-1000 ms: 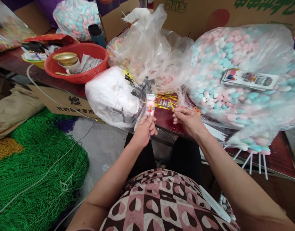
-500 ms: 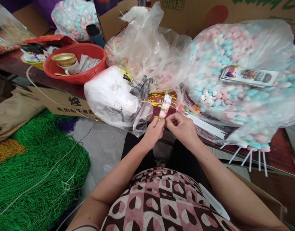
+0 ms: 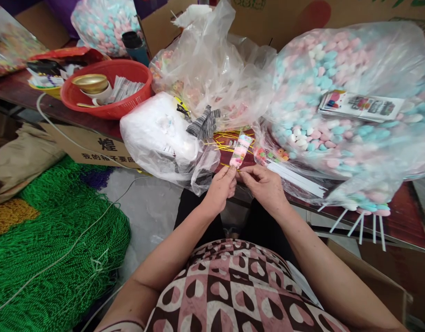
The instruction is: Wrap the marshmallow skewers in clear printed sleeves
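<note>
My left hand [image 3: 222, 186] is closed round the lower end of a wrapped marshmallow skewer [image 3: 240, 151], which points up and away from me. Pink candy and a printed label show through its clear wrapper. A thin yellow twist tie [image 3: 237, 170] crosses the gathered bottom of the wrapper. On the tie's right end, the thumb and forefinger of my right hand [image 3: 262, 184] are pinched together. Just beyond the skewer, several loose yellow twist ties [image 3: 226, 140] lie on the dark red table.
A large clear bag of pastel marshmallows [image 3: 323, 83] fills the right, with a stack of printed cards [image 3: 362, 107] on top. White sticks [image 3: 297, 179] lie near my right hand. Left stand a white plastic bundle [image 3: 153, 129], a red basket [image 3: 136, 99] and green cord [image 3: 60, 249] below.
The skewer has turned so its label shows more, and its top leans slightly further right. Both hands stay close together at the tie. The camera view has shifted slightly.
</note>
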Available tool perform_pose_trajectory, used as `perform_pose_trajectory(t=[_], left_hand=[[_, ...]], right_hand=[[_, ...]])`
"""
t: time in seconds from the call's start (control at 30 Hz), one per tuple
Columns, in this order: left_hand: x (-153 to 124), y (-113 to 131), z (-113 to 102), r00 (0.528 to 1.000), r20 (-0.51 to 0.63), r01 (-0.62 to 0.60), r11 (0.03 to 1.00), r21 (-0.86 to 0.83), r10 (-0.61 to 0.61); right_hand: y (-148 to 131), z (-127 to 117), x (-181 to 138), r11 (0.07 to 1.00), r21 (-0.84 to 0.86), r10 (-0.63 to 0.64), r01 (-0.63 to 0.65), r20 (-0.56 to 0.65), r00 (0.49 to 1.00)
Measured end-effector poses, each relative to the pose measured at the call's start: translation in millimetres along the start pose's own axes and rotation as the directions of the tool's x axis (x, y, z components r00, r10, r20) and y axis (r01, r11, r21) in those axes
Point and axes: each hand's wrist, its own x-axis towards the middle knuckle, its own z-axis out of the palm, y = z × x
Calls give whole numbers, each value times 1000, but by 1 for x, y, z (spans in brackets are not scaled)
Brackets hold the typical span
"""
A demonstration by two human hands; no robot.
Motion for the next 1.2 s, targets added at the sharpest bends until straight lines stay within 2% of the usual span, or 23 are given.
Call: perform_pose_trajectory(t=[0.1,0.2,0.27,0.47,0.57,0.63,0.73,0.9,1.07,1.2], left_hand=[[-1,4,0,994,95,70,994,-81,-62],[-4,9,-1,974,198,138,982,-128,-111],[-5,11,-4,950,266,202,971,-125,-163],[-12,11,-8,836,432,404,912,-68,-338],[-13,8,-6,770,517,475,877,-72,-374],[-14,6,-3,755,533,495,865,-81,-382],[-13,5,1,778,497,492,865,-99,-385],[-11,3,7,857,391,424,890,-166,-335],[-8,3,14,907,306,357,912,-200,-288],[-7,2,20,950,213,271,944,-190,-229]], right_hand=[[-1,-3,-3,973,186,133,-133,16,991],[-1,-6,-4,874,385,278,-298,108,955],[0,-10,-4,810,458,313,-366,190,931],[9,-24,-6,718,550,239,-425,379,894],[16,-29,-8,707,557,140,-436,494,858],[22,-31,-9,709,557,124,-433,506,853],[28,-29,-9,735,547,192,-401,399,896],[32,-18,-11,799,530,216,-286,192,957],[35,-9,-15,886,439,159,-152,20,987],[34,-9,-15,947,300,129,-112,-39,991]])
